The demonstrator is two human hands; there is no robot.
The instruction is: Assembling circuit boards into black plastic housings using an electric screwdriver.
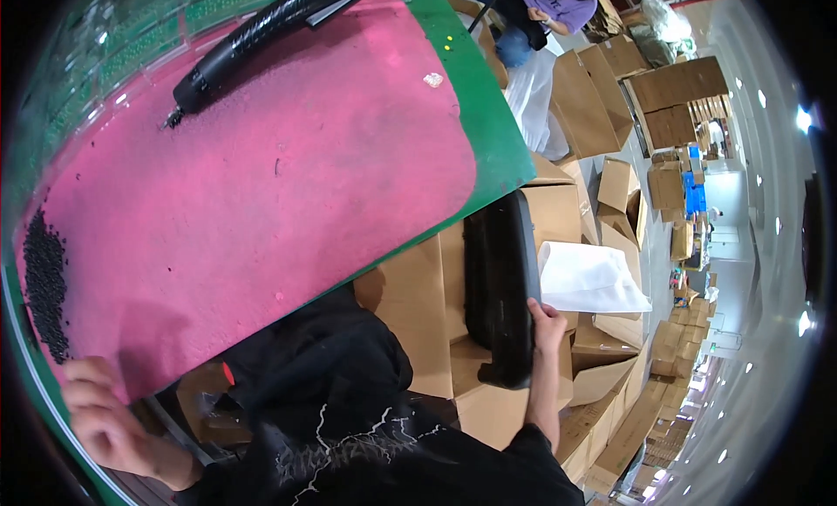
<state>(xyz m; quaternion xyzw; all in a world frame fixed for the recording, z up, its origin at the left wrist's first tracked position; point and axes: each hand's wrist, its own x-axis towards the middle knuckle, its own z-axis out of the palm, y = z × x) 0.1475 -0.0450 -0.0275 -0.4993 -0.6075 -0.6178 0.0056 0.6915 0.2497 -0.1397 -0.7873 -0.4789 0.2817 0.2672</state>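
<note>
My right hand [547, 319] is out to the right of the surface, fingers [542, 309] wrapped over the near edge of a long black plastic part [499, 284]. The part stands on end in or against an open cardboard box [418, 305] below surface level; gripping its upper corner seems to steady it upright. I cannot tell whether it rests on the box bottom or hangs from the hand.

My left hand [109, 423] sits at the near left corner of the pink mat [261, 201], fingers curled loosely at the mat's edge, holding nothing I can make out. It may be bracing me while I lean right.

On the mat:
- 1 black power screwdriver [253, 35] lying at the far side, tip pointing left, clear of the working middle.
- A heap of small black screws [45, 279] along the left edge, just beyond the left hand, within easy reach.
- 1 small pale scrap [433, 79] near the far right.

The surface [488, 122] is green, showing as a border round the mat. Clear trays of green pieces [131, 44] lie at the far left.

Room: a packing hall. A white foam sheet [588, 279] lies on cartons just right of the black part. Flattened and open cartons [645, 105] spread to the right and far right. Another person [549, 5] in a purple top sits at the far side. Ceiling lights [802, 118] run down the right.
</note>
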